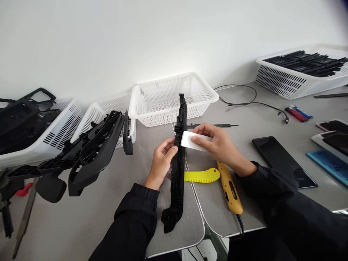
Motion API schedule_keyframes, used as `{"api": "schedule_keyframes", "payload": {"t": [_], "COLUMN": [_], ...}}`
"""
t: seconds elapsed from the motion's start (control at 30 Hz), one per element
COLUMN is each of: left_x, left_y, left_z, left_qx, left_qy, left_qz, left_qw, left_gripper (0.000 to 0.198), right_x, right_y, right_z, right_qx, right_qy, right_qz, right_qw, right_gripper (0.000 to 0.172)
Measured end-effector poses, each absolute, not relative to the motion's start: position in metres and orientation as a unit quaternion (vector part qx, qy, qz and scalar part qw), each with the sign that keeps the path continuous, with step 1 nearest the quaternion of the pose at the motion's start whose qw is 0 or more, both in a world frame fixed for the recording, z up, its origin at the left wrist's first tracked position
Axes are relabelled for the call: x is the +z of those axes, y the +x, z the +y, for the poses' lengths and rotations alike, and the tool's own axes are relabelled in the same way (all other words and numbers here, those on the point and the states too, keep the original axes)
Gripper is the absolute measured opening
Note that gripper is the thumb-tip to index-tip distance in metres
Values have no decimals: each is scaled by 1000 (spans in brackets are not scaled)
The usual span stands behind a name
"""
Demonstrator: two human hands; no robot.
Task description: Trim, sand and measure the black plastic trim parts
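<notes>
My left hand (161,161) grips a long black plastic trim piece (178,174) near its middle, thumb on the ribbed face. The piece stands lengthwise in front of me, its lower end towards the table's front edge. Between the thumb and fingers of my right hand (216,141) is a flat white block (193,141), one end touching or very close to the trim piece's right side. Under my right wrist lies a yellow power tool with a cord (231,190). A yellow utility-knife handle (202,175) reaches out from behind the trim piece.
A white basket (174,117) stands behind my hands. At left, black plastic parts (100,152) hang over another white basket (89,112). A metal file (25,217) lies far left. On the right are a black phone (282,159), a cable (252,102) and a basket (282,81) of black parts.
</notes>
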State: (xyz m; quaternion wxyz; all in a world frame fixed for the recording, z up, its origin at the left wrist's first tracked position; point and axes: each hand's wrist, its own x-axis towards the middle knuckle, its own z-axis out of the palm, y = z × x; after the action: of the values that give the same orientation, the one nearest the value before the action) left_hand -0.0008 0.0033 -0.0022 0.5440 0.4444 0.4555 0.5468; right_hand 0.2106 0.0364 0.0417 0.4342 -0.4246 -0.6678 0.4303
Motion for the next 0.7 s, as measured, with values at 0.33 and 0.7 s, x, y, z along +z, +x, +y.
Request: {"api": "schedule_keyframes", "payload": {"t": [0.33,0.7], "left_x": [2,-2], "left_y": [-3,-1], "left_z": [8,5], "left_qx": [621,564], "left_qy": [394,460], "left_qz": [498,458], "left_qw": [460,511], "left_gripper": [31,30], "right_x": [50,41], "right_y": [202,208], "right_z": [17,33], "right_qx": [558,449], "right_qy": [-273,-394], "right_qz": [-764,-692], "right_qw": [176,406], "right_gripper": [15,25]}}
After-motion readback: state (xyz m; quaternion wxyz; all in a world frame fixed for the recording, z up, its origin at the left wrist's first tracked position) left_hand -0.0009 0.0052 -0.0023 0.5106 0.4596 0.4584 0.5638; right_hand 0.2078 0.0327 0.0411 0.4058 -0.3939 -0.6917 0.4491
